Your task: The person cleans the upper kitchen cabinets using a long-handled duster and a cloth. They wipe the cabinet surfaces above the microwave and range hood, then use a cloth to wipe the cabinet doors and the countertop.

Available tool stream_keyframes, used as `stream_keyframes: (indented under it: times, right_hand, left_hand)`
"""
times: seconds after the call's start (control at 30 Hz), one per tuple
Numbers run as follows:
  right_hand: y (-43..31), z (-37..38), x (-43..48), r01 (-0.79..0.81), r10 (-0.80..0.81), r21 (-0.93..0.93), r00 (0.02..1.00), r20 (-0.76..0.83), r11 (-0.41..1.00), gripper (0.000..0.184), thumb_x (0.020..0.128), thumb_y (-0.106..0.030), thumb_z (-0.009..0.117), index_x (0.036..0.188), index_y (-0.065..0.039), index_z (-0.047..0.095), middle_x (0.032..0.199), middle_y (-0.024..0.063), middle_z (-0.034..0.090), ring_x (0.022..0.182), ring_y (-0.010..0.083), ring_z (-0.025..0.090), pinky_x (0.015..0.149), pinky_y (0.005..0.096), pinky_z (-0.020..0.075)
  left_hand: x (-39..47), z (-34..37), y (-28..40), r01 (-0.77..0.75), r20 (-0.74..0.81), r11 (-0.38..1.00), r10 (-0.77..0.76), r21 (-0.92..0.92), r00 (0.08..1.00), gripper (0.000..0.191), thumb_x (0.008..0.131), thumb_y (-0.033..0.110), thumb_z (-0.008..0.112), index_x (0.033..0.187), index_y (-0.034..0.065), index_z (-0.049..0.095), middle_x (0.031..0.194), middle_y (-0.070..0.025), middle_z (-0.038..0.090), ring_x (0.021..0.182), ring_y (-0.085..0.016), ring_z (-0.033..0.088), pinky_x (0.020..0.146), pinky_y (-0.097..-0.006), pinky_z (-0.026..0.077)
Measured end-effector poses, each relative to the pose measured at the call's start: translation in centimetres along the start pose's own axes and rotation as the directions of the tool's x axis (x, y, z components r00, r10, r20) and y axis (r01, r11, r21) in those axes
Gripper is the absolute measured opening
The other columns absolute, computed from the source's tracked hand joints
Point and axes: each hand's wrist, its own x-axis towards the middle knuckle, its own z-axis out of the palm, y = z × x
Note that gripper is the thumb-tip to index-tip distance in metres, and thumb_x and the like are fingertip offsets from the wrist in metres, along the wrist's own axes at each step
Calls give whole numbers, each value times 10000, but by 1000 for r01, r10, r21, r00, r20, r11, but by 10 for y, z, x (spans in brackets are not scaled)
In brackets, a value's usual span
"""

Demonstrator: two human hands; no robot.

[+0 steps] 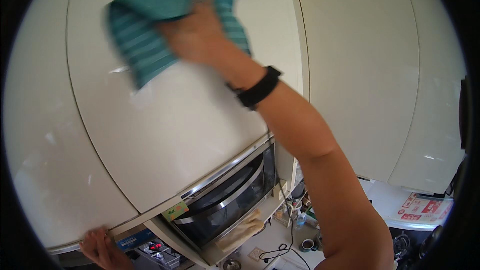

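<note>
A green striped cloth (150, 52) lies against a glossy white cupboard door (180, 127), partly folded over and blurred. My right hand (197, 32) grips the cloth high on the door, its fingers partly hidden by the fabric; a black band circles the wrist. At the lower left, my left hand (101, 249) rests against the bottom edge of the cupboards, fingers bent near the rail. I cannot make out anything held in it.
Below the door sits a microwave oven (225, 195) with a beige cloth (242, 230) under its front. A black cord (290, 225) trails down to the counter, near a mug (307, 245) and a small plastic bottle (300, 220). More white cupboards (360, 75) stand right.
</note>
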Motion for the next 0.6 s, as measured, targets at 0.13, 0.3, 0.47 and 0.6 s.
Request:
stream_keyframes:
  times: [0.13,0.3,0.47,0.6]
  right_hand:
    - [-106,-27,12,206,-123,343,961,-248,917,470,925,-390,394,1272,-87,489,1389,144,371,1354,342,198,1076,596,87]
    - [-110,-38,-46,342,-303,571,938,-167,746,443,912,-384,464,1229,-79,518,1275,130,475,1265,314,369,1059,467,267]
    - [-18,1,-106,124,-88,399,990,-109,908,495,931,-404,418,1294,-67,444,1315,164,440,1254,344,375,1009,441,356]
    - [119,32,-185,-494,468,323,869,159,807,572,954,-385,356,1318,57,336,1352,301,331,1262,457,297,1071,463,230]
  left_hand:
    - [3,-5,1,34,-7,997,-34,-68,999,208,882,76,580,1067,-8,621,1084,-99,524,1053,-264,504,939,-398,384]
    - [10,-10,6,73,72,997,-70,-39,995,198,891,80,568,1068,18,634,1101,-82,509,1089,-249,483,914,-375,414]
    - [14,-14,18,80,60,996,-78,-36,995,166,900,80,548,1026,24,642,1062,-73,520,1078,-241,491,946,-387,401]
    - [18,-17,24,153,96,984,-145,-87,985,174,895,78,545,1013,52,670,1011,-41,505,1066,-228,497,1043,-439,291]
